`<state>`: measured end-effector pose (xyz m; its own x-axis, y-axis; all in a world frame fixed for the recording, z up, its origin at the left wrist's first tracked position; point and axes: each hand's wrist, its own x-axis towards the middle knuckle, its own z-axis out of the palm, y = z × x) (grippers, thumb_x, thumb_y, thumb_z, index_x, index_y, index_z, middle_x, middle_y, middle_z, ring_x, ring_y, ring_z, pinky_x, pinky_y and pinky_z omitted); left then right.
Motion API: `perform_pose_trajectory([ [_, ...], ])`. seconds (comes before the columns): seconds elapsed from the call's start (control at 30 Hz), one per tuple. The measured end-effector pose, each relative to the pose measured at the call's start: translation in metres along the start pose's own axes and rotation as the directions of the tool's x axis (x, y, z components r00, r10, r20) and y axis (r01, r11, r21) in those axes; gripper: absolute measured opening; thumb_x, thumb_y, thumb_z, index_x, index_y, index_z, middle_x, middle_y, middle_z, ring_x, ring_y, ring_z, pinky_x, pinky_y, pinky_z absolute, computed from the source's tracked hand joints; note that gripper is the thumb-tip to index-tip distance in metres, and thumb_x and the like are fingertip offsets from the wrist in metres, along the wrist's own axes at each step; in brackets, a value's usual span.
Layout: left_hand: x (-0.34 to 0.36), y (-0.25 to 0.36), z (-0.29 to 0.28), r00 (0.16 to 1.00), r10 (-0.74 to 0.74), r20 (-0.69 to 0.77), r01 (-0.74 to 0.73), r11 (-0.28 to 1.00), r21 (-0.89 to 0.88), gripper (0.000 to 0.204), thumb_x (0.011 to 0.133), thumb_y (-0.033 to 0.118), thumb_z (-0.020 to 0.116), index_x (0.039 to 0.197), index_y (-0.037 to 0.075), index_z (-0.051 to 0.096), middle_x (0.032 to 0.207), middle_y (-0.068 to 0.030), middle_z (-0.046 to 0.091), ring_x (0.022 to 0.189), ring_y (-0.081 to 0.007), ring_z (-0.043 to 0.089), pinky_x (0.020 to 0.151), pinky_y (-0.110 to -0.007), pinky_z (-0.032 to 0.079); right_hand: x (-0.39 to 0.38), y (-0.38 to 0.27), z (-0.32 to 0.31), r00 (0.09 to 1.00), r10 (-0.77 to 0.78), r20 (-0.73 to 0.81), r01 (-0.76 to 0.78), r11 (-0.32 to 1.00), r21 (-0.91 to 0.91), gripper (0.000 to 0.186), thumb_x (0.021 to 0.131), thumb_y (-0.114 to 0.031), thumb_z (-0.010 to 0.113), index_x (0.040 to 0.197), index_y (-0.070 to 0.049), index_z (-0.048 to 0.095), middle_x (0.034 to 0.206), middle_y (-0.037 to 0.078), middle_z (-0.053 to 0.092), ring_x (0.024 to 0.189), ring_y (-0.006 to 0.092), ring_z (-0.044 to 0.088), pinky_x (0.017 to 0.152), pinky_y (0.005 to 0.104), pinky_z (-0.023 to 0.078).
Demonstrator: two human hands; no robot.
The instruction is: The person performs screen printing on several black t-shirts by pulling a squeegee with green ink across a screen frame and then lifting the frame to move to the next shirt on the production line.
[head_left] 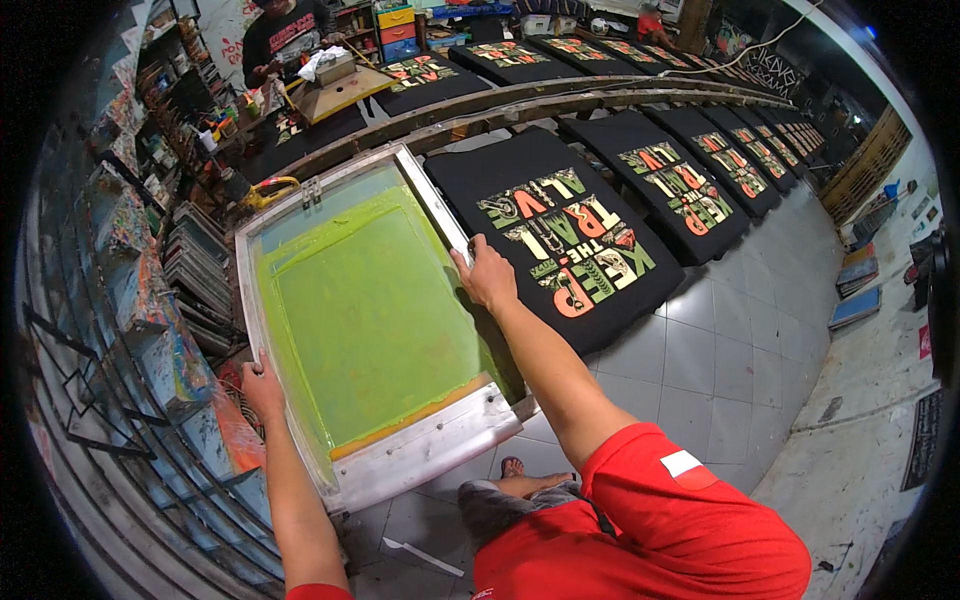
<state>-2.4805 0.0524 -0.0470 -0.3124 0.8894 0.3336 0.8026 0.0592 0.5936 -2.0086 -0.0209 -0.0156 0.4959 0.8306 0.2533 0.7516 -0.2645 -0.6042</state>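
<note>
A large screen printing frame [420, 185] with a pale rim lies tilted before me, its mesh [350, 310] coated in bright green. At the frame's left edge, my left hand [263, 388] is closed around the rim. My right hand [487, 273] grips the opposite rim, fingers bent over it. Across the frame's near end sits a broad silvery bar [425, 450] with a yellow-orange strip along its far side. Just right of the frame lies a black T-shirt [470, 165] printed with green, orange and cream lettering. What lies beneath the frame is mostly hidden.
More printed black shirts [655, 150] run in rows toward the far right, beside a long rail [560, 95]. Another person [285, 35] stands at the far left near a second frame [345, 90]. Stacked screens [195, 265] lean at left; grey tiles [700, 340] cover the floor.
</note>
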Motion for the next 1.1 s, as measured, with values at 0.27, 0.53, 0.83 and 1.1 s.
perform_pose_trajectory([
  [0.27,0.002,-0.004,0.003,0.999,0.030,-0.012,-0.030,1.000,0.010,0.059,0.102,0.055,0.056,0.085,-0.002,0.052,0.079,-0.0251,0.061,0.079,-0.0474,0.058,0.075,-0.055,0.044,0.001,0.003,0.001,1.000,0.008,0.005,-0.008,1.000,-0.023,0.053,0.103,-0.055,0.050,0.122,-0.005,0.050,0.107,0.026,0.069,0.097,0.0467,0.069,0.087,0.0554,0.055],
  [0.53,-0.001,-0.003,0.002,1.000,0.004,-0.008,-0.004,1.000,0.012,0.060,0.102,0.055,0.056,0.085,-0.002,0.053,0.081,-0.0250,0.061,0.080,-0.0481,0.058,0.074,-0.055,0.043,-0.001,-0.002,-0.003,1.000,0.011,0.018,-0.010,1.000,-0.025,0.051,0.104,-0.053,0.051,0.120,-0.005,0.051,0.105,0.026,0.070,0.096,0.0461,0.070,0.086,0.0548,0.055],
  [0.83,0.005,-0.009,0.006,1.000,0.018,-0.009,-0.018,1.000,0.009,0.059,0.103,0.055,0.056,0.085,-0.001,0.052,0.079,-0.0243,0.060,0.079,-0.0472,0.058,0.073,-0.055,0.043,0.000,-0.001,-0.002,1.000,-0.005,-0.013,0.005,1.000,-0.025,0.050,0.103,-0.054,0.052,0.118,-0.006,0.052,0.104,0.026,0.070,0.095,0.0469,0.070,0.085,0.0549,0.055],
  [1.1,0.005,-0.011,0.007,0.999,0.038,-0.019,-0.038,0.999,0.001,0.058,0.102,0.054,0.057,0.084,-0.001,0.051,0.079,-0.0242,0.059,0.078,-0.0472,0.057,0.073,-0.055,0.043,-0.001,-0.001,-0.001,1.000,0.003,-0.003,-0.003,1.000,-0.021,0.050,0.104,-0.053,0.051,0.118,-0.006,0.051,0.105,0.027,0.069,0.095,0.0477,0.069,0.086,0.0560,0.055],
])
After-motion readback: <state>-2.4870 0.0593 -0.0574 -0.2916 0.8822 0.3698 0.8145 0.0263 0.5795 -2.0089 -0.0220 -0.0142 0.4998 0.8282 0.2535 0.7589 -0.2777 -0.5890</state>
